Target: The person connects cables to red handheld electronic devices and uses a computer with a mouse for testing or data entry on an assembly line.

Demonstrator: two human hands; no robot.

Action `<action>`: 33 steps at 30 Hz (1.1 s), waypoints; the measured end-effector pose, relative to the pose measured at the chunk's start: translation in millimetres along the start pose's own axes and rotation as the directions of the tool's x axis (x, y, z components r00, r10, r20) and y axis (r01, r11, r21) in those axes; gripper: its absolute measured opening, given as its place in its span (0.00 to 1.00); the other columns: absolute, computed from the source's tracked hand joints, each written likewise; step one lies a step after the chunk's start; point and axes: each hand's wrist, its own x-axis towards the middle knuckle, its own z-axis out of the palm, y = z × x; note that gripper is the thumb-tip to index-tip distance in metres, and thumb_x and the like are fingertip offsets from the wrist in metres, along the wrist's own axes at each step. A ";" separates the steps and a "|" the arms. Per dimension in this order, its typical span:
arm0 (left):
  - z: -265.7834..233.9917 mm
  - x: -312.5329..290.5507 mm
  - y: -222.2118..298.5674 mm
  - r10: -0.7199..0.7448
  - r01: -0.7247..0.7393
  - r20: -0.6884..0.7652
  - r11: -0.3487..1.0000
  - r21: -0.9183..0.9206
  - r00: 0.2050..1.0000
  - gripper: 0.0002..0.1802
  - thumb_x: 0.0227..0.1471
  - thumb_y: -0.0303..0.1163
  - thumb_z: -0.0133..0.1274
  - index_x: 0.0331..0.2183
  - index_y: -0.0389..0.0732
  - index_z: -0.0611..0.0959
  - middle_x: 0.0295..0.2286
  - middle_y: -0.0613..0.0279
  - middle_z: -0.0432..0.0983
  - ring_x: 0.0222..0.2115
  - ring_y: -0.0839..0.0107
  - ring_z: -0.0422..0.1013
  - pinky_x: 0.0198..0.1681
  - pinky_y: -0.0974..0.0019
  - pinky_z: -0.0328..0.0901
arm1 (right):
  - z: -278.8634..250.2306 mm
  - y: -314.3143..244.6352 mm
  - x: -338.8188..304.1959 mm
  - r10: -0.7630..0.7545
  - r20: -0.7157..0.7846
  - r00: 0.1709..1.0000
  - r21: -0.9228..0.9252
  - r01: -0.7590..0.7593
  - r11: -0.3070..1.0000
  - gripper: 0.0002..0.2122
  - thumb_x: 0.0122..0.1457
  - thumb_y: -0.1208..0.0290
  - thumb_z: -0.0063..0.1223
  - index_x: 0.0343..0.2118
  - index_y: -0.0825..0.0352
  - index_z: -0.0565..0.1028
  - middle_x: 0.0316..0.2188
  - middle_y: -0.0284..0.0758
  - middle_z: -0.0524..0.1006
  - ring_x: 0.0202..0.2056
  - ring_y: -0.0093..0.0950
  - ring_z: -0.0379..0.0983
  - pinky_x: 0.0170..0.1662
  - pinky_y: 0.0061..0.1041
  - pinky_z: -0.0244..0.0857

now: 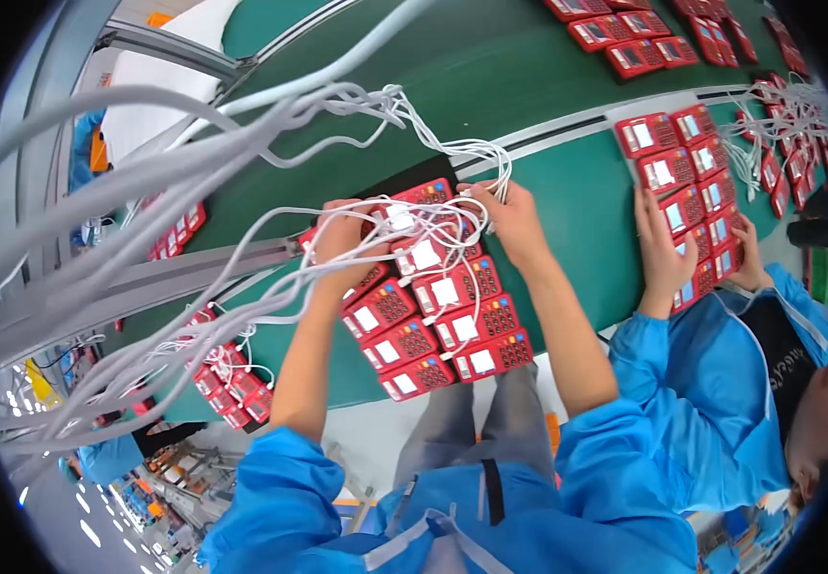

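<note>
Two columns of red card terminals, with keypads and lit white screens, lie before me on the green bench. White cables run across their far end in a loose tangle. My left hand is at the far left of these terminals, its fingers curled under the cables; what they hold is hidden. At the far right corner, my right hand pinches a white cable beside a hanging bundle of cables. A small white plug rests among the tangle between my hands.
On the right, a co-worker's hands hold a block of red terminals. More terminals sit on the far green belt. Thick grey-white cables hang across the left. Cabled terminals lie at left.
</note>
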 end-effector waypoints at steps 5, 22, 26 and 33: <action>-16.0 -10.5 -0.7 -0.027 0.027 -0.007 0.999 0.024 1.000 0.28 0.36 0.36 0.63 0.44 0.41 0.82 0.38 0.52 0.77 0.44 0.53 0.67 0.50 0.54 0.63 | 12.1 0.7 3.5 0.017 0.160 0.987 -0.130 0.004 0.991 0.08 0.61 0.72 0.54 0.36 0.72 0.75 0.34 0.36 0.81 0.33 0.20 0.76 0.38 0.20 0.69; -16.0 -7.5 -0.7 0.004 -0.003 -0.008 0.997 0.083 1.000 0.30 0.36 0.35 0.69 0.46 0.43 0.81 0.42 0.61 0.76 0.45 0.60 0.67 0.50 0.58 0.63 | 21.4 -5.1 8.4 -0.064 0.208 0.976 0.045 0.055 0.997 0.08 0.62 0.72 0.52 0.37 0.74 0.74 0.39 0.41 0.80 0.36 0.23 0.77 0.41 0.23 0.73; -15.2 -6.6 -4.4 -0.001 0.002 -0.006 0.994 0.107 1.000 0.30 0.37 0.37 0.69 0.46 0.43 0.81 0.42 0.61 0.76 0.45 0.59 0.67 0.49 0.57 0.63 | 23.3 -3.7 7.0 -0.072 0.181 0.981 0.038 0.066 0.997 0.08 0.62 0.72 0.53 0.36 0.73 0.74 0.37 0.40 0.81 0.33 0.21 0.77 0.36 0.21 0.72; -12.7 -4.5 1.9 -0.009 0.011 -0.026 0.995 0.098 1.000 0.30 0.37 0.33 0.69 0.46 0.43 0.81 0.41 0.58 0.75 0.45 0.59 0.67 0.49 0.57 0.64 | 27.8 3.1 9.4 -0.128 0.117 0.985 -0.038 0.133 0.990 0.08 0.59 0.72 0.57 0.34 0.73 0.76 0.30 0.35 0.81 0.29 0.17 0.73 0.33 0.18 0.68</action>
